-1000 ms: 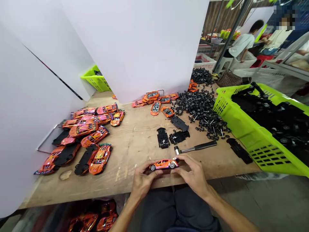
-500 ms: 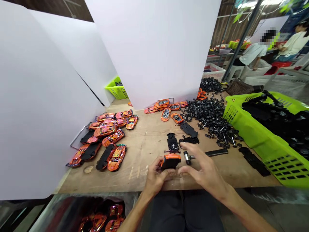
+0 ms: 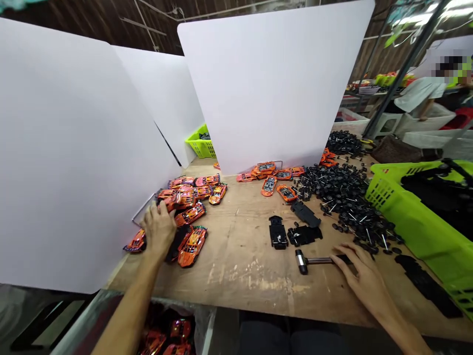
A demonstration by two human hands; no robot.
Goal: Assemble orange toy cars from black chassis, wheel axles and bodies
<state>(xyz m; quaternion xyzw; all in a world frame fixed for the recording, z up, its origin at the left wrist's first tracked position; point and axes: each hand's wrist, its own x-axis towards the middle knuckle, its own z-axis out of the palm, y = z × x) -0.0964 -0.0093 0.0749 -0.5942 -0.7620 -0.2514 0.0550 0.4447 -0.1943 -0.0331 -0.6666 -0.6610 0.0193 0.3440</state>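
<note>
My left hand (image 3: 159, 230) reaches left onto the pile of orange toy cars (image 3: 190, 209) on the wooden table (image 3: 244, 268); its fingers curl over the cars, and what they grip is hidden. My right hand (image 3: 360, 278) lies on the table with fingers spread, its fingertips touching the black handle of a small hammer (image 3: 318, 260). Black car chassis pieces (image 3: 291, 231) lie just beyond the hammer head.
White divider boards (image 3: 269, 88) stand behind and to the left. A heap of black wheels on axles (image 3: 343, 195) lies at the right, beside a green basket (image 3: 417, 227) of black parts. More orange car shells (image 3: 275, 177) lie by the board. Another person (image 3: 428, 96) works far right.
Both hands held one orange car at the table's front edge. Now my left hand has carried it left to the car pile, and my right hand has moved right to the hammer.
</note>
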